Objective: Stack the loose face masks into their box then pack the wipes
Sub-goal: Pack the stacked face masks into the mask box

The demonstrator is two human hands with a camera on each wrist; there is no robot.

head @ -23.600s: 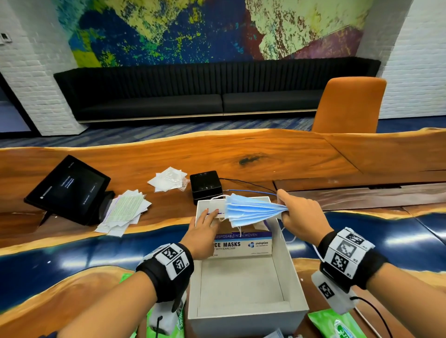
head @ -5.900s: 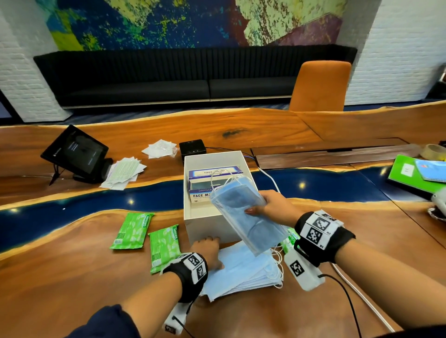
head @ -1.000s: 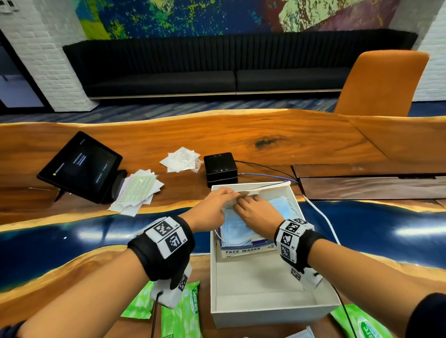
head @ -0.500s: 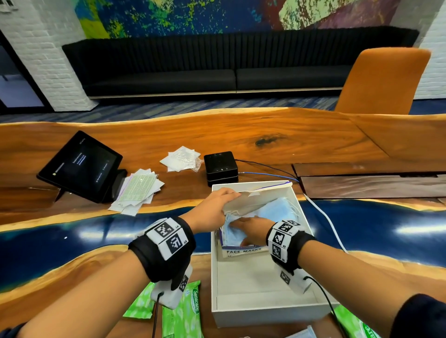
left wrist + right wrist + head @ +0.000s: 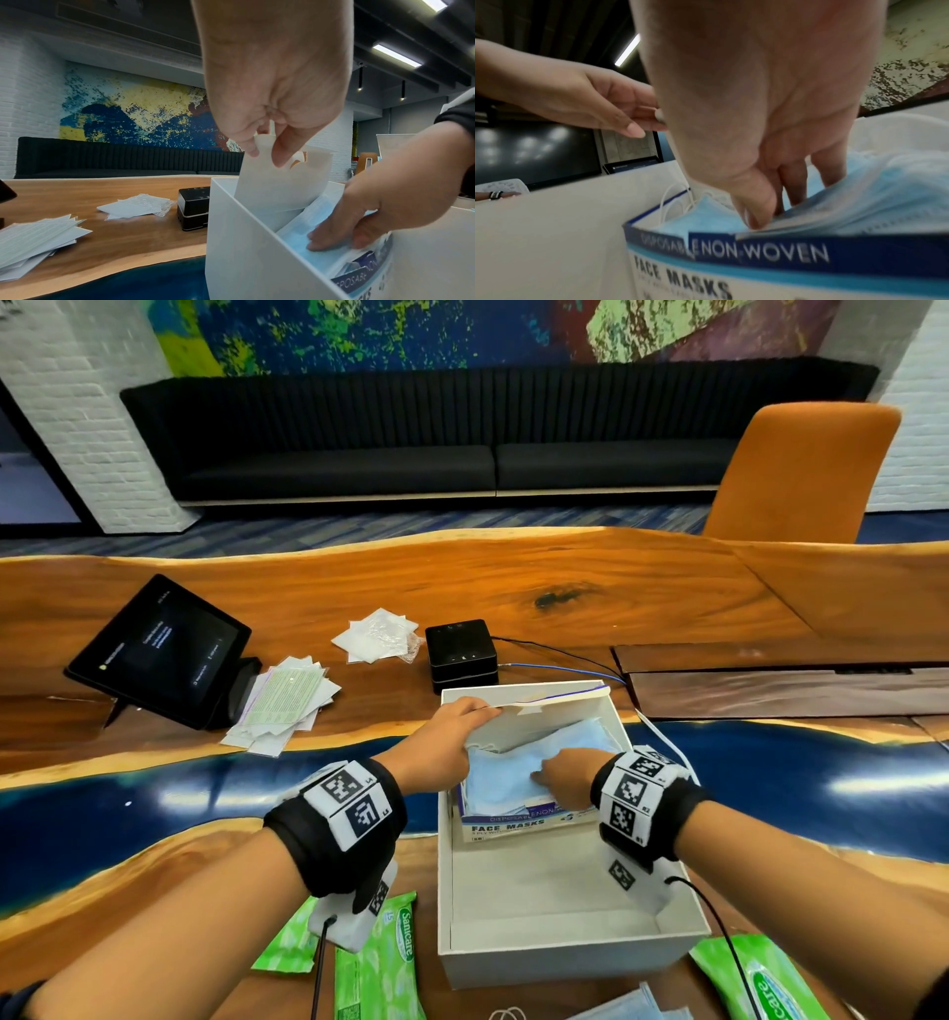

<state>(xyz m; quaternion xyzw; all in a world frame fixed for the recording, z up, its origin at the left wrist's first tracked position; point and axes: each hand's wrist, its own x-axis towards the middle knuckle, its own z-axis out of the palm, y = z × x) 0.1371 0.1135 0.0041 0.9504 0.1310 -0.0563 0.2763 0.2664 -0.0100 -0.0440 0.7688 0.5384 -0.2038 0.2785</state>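
Note:
The face mask box (image 5: 518,825) stands at the far end of a white open container (image 5: 565,955), filled with blue masks (image 5: 506,780). My left hand (image 5: 452,737) pinches the box's white lid flap (image 5: 552,703) and holds it up; the left wrist view shows thumb and fingers on the flap (image 5: 277,188). My right hand (image 5: 562,773) presses straight fingers (image 5: 331,237) down on the masks (image 5: 890,203) inside the box (image 5: 757,253). Green wipes packs (image 5: 380,963) lie near the container's left front, one more (image 5: 760,983) to its right. A few loose masks (image 5: 626,1012) lie at the bottom edge.
A black tablet (image 5: 159,649) on a stand, a pile of papers (image 5: 282,706), clear wrappers (image 5: 377,642) and a black speaker box (image 5: 462,654) with cables sit beyond the container. An orange chair (image 5: 801,469) stands behind the wooden table.
My right hand left the lid flap and went down onto the masks, then slid toward the box's near side. My left hand raised the flap and keeps hold of it.

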